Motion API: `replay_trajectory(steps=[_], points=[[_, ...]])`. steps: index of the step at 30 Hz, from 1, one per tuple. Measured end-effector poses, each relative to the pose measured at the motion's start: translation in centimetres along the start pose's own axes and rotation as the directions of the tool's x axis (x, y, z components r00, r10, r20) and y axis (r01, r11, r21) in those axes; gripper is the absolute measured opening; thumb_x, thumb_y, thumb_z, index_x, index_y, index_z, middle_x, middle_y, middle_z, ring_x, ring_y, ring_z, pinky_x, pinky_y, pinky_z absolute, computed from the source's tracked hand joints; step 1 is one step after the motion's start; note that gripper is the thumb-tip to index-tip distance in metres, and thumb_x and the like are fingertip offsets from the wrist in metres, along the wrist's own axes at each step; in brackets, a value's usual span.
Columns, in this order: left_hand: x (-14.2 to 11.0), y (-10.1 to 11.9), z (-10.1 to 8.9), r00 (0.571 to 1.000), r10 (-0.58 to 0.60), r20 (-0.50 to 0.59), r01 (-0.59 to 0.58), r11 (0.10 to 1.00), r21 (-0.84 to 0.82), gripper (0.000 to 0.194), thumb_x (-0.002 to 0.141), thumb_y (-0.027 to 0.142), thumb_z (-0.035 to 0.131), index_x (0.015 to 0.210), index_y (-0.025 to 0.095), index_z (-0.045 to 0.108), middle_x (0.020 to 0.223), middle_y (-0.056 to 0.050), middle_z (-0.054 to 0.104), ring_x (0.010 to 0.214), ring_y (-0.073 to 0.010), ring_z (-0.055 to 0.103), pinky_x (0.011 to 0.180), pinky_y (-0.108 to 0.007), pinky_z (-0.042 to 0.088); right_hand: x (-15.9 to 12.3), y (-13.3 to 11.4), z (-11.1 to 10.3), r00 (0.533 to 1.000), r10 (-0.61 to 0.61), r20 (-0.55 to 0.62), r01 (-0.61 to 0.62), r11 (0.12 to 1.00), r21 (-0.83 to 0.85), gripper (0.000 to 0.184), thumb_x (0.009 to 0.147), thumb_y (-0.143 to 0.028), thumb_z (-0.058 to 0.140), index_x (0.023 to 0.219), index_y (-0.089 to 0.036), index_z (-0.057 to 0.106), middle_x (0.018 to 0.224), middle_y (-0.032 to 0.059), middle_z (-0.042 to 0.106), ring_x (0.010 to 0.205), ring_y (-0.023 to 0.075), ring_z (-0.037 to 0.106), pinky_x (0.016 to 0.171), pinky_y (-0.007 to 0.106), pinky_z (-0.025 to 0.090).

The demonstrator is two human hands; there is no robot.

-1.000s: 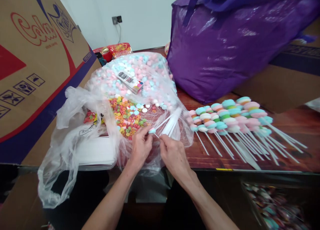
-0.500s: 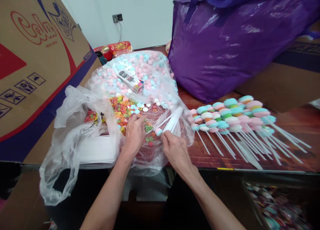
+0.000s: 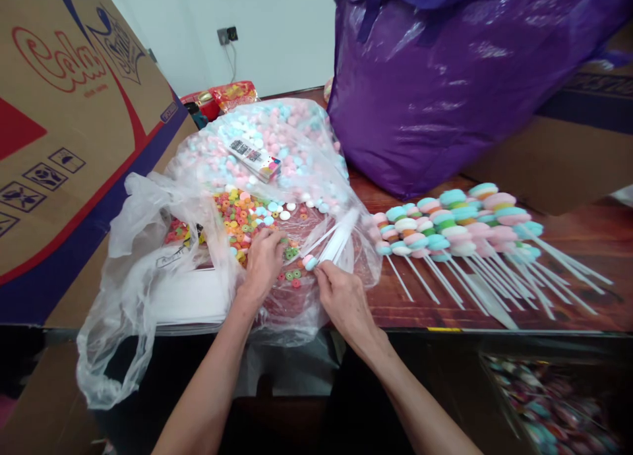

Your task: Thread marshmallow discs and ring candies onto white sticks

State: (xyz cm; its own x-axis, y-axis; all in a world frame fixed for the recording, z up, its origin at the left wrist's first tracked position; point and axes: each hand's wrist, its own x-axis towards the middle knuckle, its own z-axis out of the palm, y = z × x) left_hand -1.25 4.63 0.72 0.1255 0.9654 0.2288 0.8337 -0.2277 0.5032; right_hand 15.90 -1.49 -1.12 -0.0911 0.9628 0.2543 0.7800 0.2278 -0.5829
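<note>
My left hand (image 3: 264,260) is over loose gummy rings (image 3: 237,214), its fingers bent together; whatever its fingertips hold, if anything, is hidden. My right hand (image 3: 343,297) is closed in a pinch beside a pink and blue marshmallow (image 3: 310,262), which seems to sit on the end of a stick mostly hidden in the hand. Just behind that hand lies a bundle of white sticks (image 3: 341,234) on clear plastic. Several green and red gummy rings lie between my hands. To the right, marshmallow skewers (image 3: 452,224) lie in a row, their white sticks towards me.
A large clear bag of pastel marshmallows (image 3: 297,132) lies behind, with a pack of printed labels (image 3: 254,159) on it. At left are a crumpled plastic bag (image 3: 119,283), white flat sheets (image 3: 190,297) and a carton (image 3: 74,145). A purple bag (image 3: 435,99) stands back right.
The whole view has shifted slightly. My right hand still pinches at the marshmallow, which has tilted a little. My left hand stays at the gummy rings.
</note>
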Motion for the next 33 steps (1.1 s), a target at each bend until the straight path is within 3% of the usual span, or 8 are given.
replay_trajectory(steps=[6,10,14,17,21,24,29,33], points=[[0.4,0.4,0.2,0.990,0.032,0.138,-0.052,0.988,0.145,0.024,0.090,0.012,0.050,0.089,0.021,0.072,0.097,-0.008,0.062,0.092,-0.0214,0.058,0.082,-0.032,0.048,-0.1,0.0,0.0,1.000,0.008,-0.012,-0.007,1.000,0.031,0.031,0.097,-0.023,0.040,0.076,-0.018,0.062,0.061,0.0038,0.063,0.056,0.0172,0.058,0.057,0.026,0.033],[0.5,0.6,0.5,0.996,-0.080,0.029,0.084,0.976,-0.203,0.016,0.084,0.011,0.057,0.089,0.017,0.072,0.091,-0.006,0.065,0.088,-0.0192,0.060,0.084,-0.033,0.048,-0.3,-0.4,-0.8,0.999,0.016,-0.035,-0.011,0.989,0.150,0.029,0.096,-0.022,0.042,0.080,-0.017,0.066,0.063,0.0032,0.064,0.058,0.0166,0.059,0.059,0.026,0.038],[-0.3,0.9,0.3,0.952,-0.230,0.205,0.298,0.527,-0.796,0.020,0.078,0.026,0.072,0.095,0.014,0.071,0.085,-0.002,0.070,0.074,-0.0130,0.061,0.074,-0.027,0.050,-0.4,-0.7,-1.6,0.995,0.035,-0.094,-0.001,0.944,0.331,0.026,0.094,-0.023,0.046,0.093,-0.017,0.071,0.076,0.0043,0.072,0.064,0.0171,0.063,0.064,0.026,0.046],[-0.8,1.2,0.0,0.899,-0.226,0.376,0.419,0.186,-0.889,0.035,0.065,0.033,0.086,0.091,0.014,0.072,0.079,0.000,0.069,0.067,-0.0089,0.060,0.067,-0.022,0.050,-0.3,-0.7,-1.8,0.993,0.040,-0.115,0.007,0.925,0.381,0.026,0.093,-0.024,0.048,0.096,-0.016,0.073,0.080,0.0048,0.074,0.066,0.0178,0.066,0.067,0.027,0.050],[-1.2,1.4,0.1,0.846,-0.260,0.465,0.471,-0.041,-0.881,0.040,0.055,0.027,0.093,0.087,0.013,0.073,0.072,0.001,0.066,0.063,-0.0061,0.059,0.060,-0.017,0.048,-0.3,-0.6,-1.6,0.992,-0.011,-0.126,0.057,0.930,0.364,0.024,0.094,-0.022,0.050,0.094,-0.017,0.073,0.080,0.0041,0.075,0.069,0.0182,0.069,0.068,0.027,0.051],[-1.6,1.3,0.1,0.843,-0.249,0.478,0.478,-0.064,-0.876,0.040,0.056,0.027,0.094,0.086,0.012,0.073,0.070,0.001,0.065,0.063,-0.0059,0.059,0.060,-0.017,0.047,-0.4,-0.2,-1.6,0.984,-0.079,-0.162,0.127,0.942,0.312,0.022,0.094,-0.019,0.051,0.093,-0.017,0.072,0.084,0.0050,0.077,0.073,0.0188,0.071,0.069,0.027,0.051],[-2.3,1.2,-0.2,0.848,-0.169,0.502,0.526,0.156,-0.836,0.039,0.056,0.034,0.093,0.083,0.011,0.076,0.068,-0.001,0.068,0.059,-0.0078,0.058,0.057,-0.020,0.044,-0.4,0.6,-2.6,0.958,-0.258,-0.126,0.277,0.945,0.172,0.022,0.096,-0.014,0.049,0.089,-0.016,0.070,0.082,0.0064,0.075,0.072,0.0191,0.071,0.067,0.027,0.049],[-2.7,1.8,-0.6,0.812,-0.143,0.566,0.584,0.164,-0.795,0.044,0.051,0.040,0.094,0.076,0.010,0.074,0.062,0.001,0.065,0.054,-0.0069,0.056,0.054,-0.020,0.042,-0.4,0.1,-2.7,0.931,-0.323,-0.170,0.352,0.918,0.184,0.022,0.096,-0.011,0.048,0.085,-0.016,0.067,0.076,0.0050,0.071,0.067,0.0161,0.067,0.064,0.024,0.047]])
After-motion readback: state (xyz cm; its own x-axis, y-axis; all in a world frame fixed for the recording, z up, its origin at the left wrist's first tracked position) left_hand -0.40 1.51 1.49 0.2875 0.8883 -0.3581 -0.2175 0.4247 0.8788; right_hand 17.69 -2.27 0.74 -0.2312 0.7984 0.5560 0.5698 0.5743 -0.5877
